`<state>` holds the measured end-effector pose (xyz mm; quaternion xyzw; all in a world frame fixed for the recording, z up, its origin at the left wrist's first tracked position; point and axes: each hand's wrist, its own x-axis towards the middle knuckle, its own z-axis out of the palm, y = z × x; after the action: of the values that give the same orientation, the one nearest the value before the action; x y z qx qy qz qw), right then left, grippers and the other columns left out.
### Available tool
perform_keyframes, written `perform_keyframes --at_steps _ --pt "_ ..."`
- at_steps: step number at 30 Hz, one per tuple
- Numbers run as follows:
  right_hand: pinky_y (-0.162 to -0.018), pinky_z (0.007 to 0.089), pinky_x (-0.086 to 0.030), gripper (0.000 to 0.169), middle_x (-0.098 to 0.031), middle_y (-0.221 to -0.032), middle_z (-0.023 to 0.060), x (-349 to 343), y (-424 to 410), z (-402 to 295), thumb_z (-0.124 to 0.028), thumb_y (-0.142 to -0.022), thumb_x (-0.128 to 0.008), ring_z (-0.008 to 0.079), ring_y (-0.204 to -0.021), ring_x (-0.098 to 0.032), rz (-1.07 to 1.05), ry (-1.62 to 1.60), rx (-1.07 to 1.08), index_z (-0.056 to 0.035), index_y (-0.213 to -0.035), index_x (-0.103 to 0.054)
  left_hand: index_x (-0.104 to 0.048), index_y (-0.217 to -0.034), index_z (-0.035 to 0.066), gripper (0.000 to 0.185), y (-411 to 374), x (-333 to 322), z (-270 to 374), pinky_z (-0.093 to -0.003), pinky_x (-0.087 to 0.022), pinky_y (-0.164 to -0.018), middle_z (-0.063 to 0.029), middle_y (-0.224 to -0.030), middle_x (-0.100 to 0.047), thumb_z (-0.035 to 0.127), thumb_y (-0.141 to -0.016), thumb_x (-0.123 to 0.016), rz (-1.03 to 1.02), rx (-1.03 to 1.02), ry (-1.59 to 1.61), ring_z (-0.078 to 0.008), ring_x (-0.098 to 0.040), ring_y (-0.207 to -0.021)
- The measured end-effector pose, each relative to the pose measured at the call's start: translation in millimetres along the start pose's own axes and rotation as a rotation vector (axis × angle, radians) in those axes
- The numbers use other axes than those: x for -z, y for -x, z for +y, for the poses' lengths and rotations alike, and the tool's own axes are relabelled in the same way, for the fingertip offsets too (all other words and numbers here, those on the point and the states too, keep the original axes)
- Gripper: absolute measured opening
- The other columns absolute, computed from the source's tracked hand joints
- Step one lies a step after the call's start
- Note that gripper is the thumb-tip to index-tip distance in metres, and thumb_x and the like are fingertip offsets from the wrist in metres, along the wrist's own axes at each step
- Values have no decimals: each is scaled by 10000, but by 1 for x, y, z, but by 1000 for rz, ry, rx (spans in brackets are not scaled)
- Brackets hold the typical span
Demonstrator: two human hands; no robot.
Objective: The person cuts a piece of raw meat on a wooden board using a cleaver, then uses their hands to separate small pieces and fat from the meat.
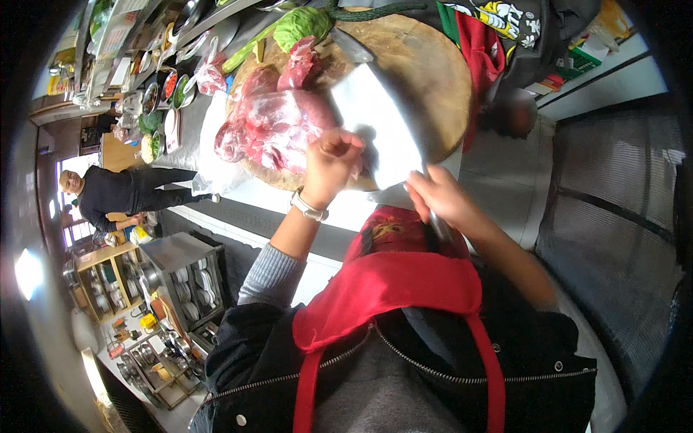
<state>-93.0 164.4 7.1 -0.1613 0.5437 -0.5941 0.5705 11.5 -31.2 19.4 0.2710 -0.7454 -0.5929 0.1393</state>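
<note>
My right hand [437, 196] grips the handle of a broad cleaver [387, 130], whose bright blade is raised over the round wooden chopping board [433, 59]. Close beside the blade is my left hand [331, 162], its fingers curled and thumb near the forefinger; blur hides whether anything is pinched there. Behind that hand lies a large piece of raw meat [265, 130] with pale fat and membrane. A smaller piece of raw meat [300, 62] rests at its far side. Another knife blade [352, 46] lies farther back on the board, beside a green cabbage [302, 28].
A cucumber [379, 11] lies across the board's far edge. Red cloth [482, 48] hangs by its right side. Leftward, the counter holds bowls of chopped vegetables [176, 89] and broccoli [149, 123]. Another person [130, 189] stands at the left, near a dish cabinet [184, 249].
</note>
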Motion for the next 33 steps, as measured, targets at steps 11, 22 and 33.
perform_keyframes --at_steps 11,22,33 --pt "-613 449 -468 327 -605 -749 195 52 -5 -20 -340 -935 -511 359 -669 -608 540 771 331 -14 -961 -520 -600 -995 -9 171 20 19 -15 -257 -487 -679 -90 -863 -610 -47 -830 -581 158 -128 -231 -150 -601 -740" --pt "-816 426 -456 333 -537 -1007 188 41 -52 -3 -202 -821 -649 367 -969 -540 769 1332 299 6 -1013 -474 -622 -790 24 127 12 6 -5 -389 -488 -609 -126 -784 -525 7 -666 -638 29 -414 -705 -324 -566 -714" --pt "-865 430 -421 329 -563 -1016 143 -7 -88 -38 -138 -754 -686 355 -975 -535 -13 1218 758 -47 -1040 -550 -630 -895 21 224 7 21 17 -382 -464 -572 -100 -745 -510 8 -674 -668 64 -723 -690 -293 -535 -664"
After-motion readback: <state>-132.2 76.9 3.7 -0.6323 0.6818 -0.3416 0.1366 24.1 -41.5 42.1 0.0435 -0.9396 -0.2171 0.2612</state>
